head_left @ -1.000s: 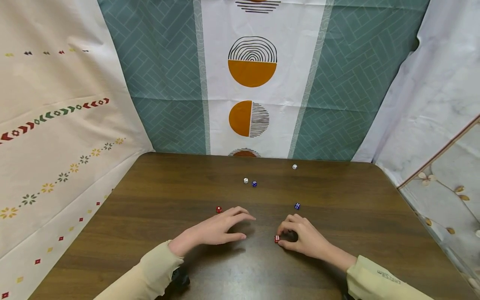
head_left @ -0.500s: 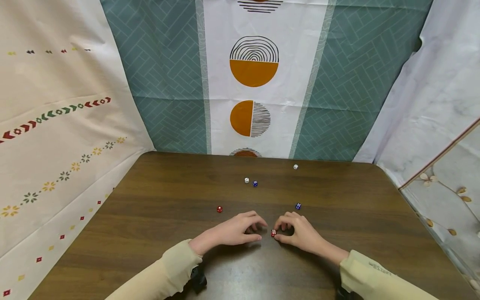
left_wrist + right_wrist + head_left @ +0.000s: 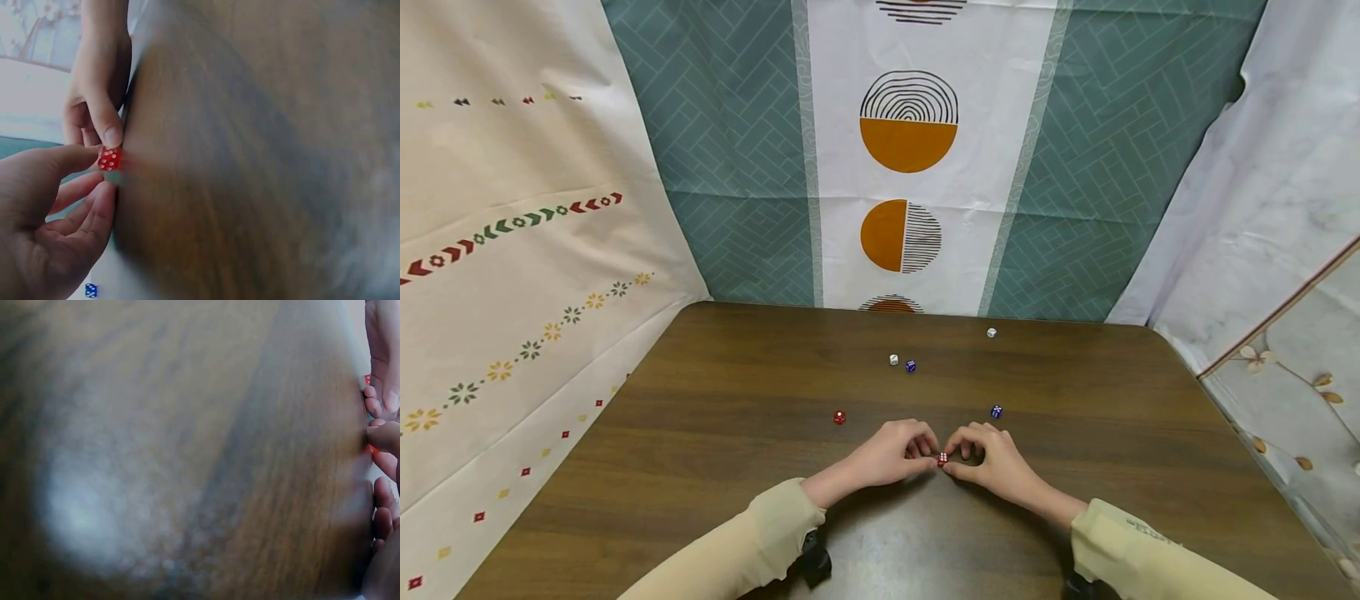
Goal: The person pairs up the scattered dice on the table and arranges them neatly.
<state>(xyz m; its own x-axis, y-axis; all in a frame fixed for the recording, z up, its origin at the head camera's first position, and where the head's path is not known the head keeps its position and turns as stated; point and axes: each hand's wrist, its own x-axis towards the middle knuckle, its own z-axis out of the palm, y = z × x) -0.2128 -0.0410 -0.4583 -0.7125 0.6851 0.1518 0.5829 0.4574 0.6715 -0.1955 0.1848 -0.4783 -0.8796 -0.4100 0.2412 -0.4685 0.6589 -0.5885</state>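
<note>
In the head view a red die (image 3: 943, 458) with white dots sits between both hands, near the table's middle. My right hand (image 3: 996, 467) pinches it from the right with thumb and a finger. Coming from the left, my left hand (image 3: 891, 454) has its fingers bent and its thumb tip at the die. The left wrist view shows the red die (image 3: 109, 159) under the right thumb, beside the left thumb; the left fingers (image 3: 103, 200) stay apart below it. In the right wrist view the hands partly hide the die (image 3: 374, 449).
On the brown table (image 3: 737, 375) lie another red die (image 3: 839, 417) to the left, a blue die (image 3: 996, 412) beyond the right hand, a white die (image 3: 893, 360) beside a blue die (image 3: 911, 366), and a white die (image 3: 992, 332) near the back edge.
My left hand has moved right, up to the red die. My right hand has shifted left and slightly away from me, bringing the die along. The other dice stay in place.
</note>
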